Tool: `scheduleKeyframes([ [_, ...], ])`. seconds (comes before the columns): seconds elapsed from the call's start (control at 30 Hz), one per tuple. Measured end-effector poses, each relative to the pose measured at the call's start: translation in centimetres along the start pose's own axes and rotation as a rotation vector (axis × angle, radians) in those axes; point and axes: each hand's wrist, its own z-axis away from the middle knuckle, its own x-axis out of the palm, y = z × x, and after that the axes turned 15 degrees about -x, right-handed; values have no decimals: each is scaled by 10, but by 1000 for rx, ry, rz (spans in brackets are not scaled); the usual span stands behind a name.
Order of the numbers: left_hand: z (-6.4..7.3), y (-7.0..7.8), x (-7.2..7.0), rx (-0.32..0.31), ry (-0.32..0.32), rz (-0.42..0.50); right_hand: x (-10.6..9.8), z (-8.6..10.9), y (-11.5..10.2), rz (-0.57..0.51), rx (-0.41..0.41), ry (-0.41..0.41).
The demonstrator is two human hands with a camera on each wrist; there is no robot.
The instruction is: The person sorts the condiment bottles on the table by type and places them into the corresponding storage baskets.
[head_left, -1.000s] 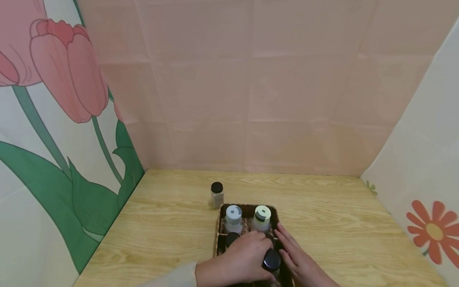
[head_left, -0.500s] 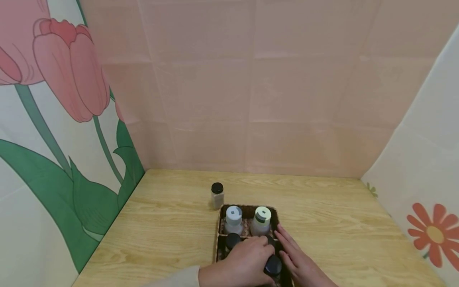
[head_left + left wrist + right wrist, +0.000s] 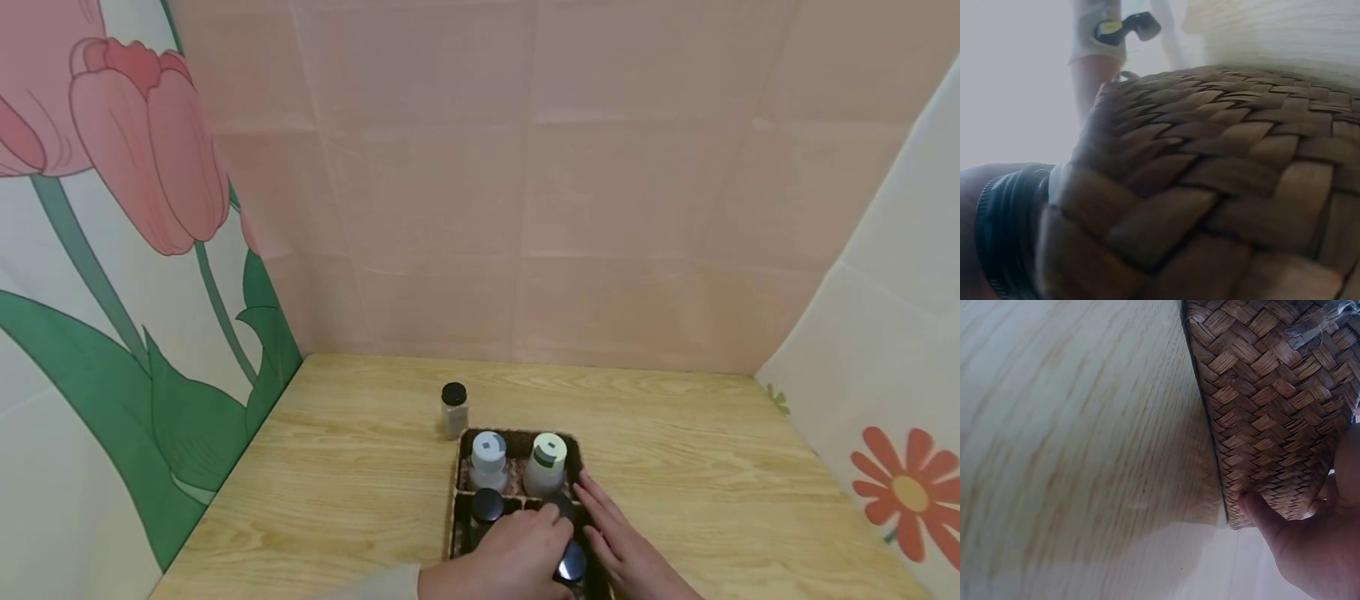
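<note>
A dark woven basket (image 3: 455,521) with compartments stands at the table's near side. My left hand (image 3: 517,550) reaches into its front right part from above. Between its fingers and thumb it grips a bottle with a shiny black cap (image 3: 572,563); the bottle's body is mostly hidden. Just behind those fingers shows another dark cap (image 3: 557,503). My right hand (image 3: 626,542) lies along the basket's right side, fingers fairly straight and touching the wall. In the right wrist view, a digit presses the woven wall (image 3: 1272,394). The woven side (image 3: 1241,156) fills most of the left wrist view.
Two white-capped bottles, a left one (image 3: 489,458) and a right one (image 3: 546,462), stand in the back compartment. A black-capped bottle (image 3: 487,506) sits front left. Outside, behind the basket, a small black-capped jar (image 3: 454,411) stands on the wooden table (image 3: 360,467).
The black-capped bottle in my left hand has sunk slightly lower and nearer, and that hand has shifted down with it. My right hand stays against the basket.
</note>
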Motion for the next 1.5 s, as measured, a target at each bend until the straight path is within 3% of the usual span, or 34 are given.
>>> scheduleKeyframes([
  [0.13, 1, 1, 1, 10, 20, -23, 2, 1, 1, 0, -39, 21],
  [0.23, 4, 1, 2, 29, 75, -65, 2, 1, 2, -10, -62, 34],
  [0.47, 12, 4, 9, 108, 331, -262, 5, 2, 5, 7, -158, 96],
  [0.63, 15, 3, 14, 141, 501, -372, 6, 2, 5, -1, -157, 95],
  [0.73, 17, 2, 16, 146, 566, -399, 6, 2, 5, -7, -157, 89],
  [0.87, 18, 2, 17, 143, 587, -418, 5, 2, 5, -14, -156, 84],
  [1.17, 19, 1, 16, 147, 566, -403, 4, 1, 3, -14, -92, 59],
  [1.4, 19, 1, 19, 154, 619, -390, 4, 0, 3, -11, -73, 42],
  [1.5, 20, 0, 18, 152, 612, -387, 4, 0, 4, -7, -87, 52],
])
